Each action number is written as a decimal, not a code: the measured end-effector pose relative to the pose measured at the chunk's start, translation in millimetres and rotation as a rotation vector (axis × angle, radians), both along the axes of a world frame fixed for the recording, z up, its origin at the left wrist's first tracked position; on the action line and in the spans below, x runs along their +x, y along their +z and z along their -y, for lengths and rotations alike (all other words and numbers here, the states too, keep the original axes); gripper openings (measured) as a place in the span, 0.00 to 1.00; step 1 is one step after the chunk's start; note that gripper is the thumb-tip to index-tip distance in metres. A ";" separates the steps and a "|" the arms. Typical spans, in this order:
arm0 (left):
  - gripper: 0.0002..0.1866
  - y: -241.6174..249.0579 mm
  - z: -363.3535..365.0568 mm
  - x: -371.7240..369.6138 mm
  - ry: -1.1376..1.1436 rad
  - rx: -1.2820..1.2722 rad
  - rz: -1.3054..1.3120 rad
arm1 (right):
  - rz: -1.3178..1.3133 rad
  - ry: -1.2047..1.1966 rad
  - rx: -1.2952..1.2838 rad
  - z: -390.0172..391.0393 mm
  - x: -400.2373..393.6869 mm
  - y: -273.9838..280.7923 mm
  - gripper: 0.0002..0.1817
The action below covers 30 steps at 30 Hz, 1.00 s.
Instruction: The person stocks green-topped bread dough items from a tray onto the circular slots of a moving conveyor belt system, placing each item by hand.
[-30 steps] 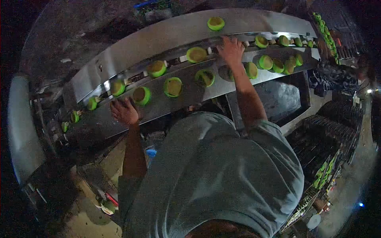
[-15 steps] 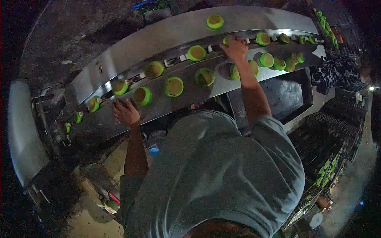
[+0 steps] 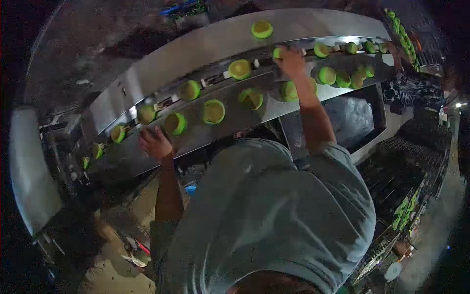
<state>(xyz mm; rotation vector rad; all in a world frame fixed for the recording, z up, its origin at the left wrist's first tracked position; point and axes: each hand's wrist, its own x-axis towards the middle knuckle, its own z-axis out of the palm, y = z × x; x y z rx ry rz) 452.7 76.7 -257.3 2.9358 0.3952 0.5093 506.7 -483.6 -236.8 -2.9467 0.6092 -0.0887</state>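
Observation:
My right hand (image 3: 292, 63) reaches over the conveyor channel. Its fingers are bent around a round green piece (image 3: 277, 53), partly hidden by them. My left hand (image 3: 155, 143) rests low over the near metal ledge, fingers apart and holding nothing. Just right of it sits a green cup-shaped piece (image 3: 175, 123) with a brownish face. More such pieces lie along the ledge, among them one (image 3: 214, 111) with a dark nick and another (image 3: 251, 99) with a wedge-shaped mark. In the channel, a similar piece (image 3: 146, 113) is just above my left fingertips.
The conveyor channel (image 3: 215, 79) carries several green pieces between white blocks. One piece (image 3: 262, 29) sits on the far metal ledge (image 3: 196, 44). A dark tray (image 3: 350, 120) is under my right forearm. Another person's arm (image 3: 394, 56) reaches in at the right.
My left hand has shifted slightly right, its fingers drawn in. Pieces in the channel appear slightly shifted or turned. Another person's arm has come in at the far right.

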 end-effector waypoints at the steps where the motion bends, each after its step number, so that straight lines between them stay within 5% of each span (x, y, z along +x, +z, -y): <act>1: 0.30 -7.4 -3.1 2.0 -0.004 0.028 0.030 | 0.057 0.128 -0.049 -13.8 -3.2 11.7 0.28; 6: 0.29 1.0 -1.0 -0.5 -0.001 -0.014 0.039 | 0.358 0.285 -0.046 -11.9 0.3 2.5 0.30; 8: 0.29 1.5 -1.2 -3.1 0.036 0.004 -0.036 | 0.187 -0.070 -0.091 4.0 -0.1 9.5 0.34; 12: 0.29 6.7 -2.0 -2.9 0.014 -0.021 -0.082 | -0.101 -0.001 -0.044 7.7 -5.7 16.7 0.32; 21: 0.31 19.2 1.1 -4.2 0.005 -0.042 -0.073 | 0.225 -0.083 -0.018 28.9 -11.4 27.1 0.32; 27: 0.32 -14.7 -19.8 -1.1 -0.112 0.317 -0.080 | -0.150 -0.011 0.029 32.1 -4.0 28.9 0.38; 30: 0.31 9.7 -1.9 -1.2 0.026 -0.001 -0.085 | -0.038 0.027 -0.098 5.7 -13.0 23.8 0.39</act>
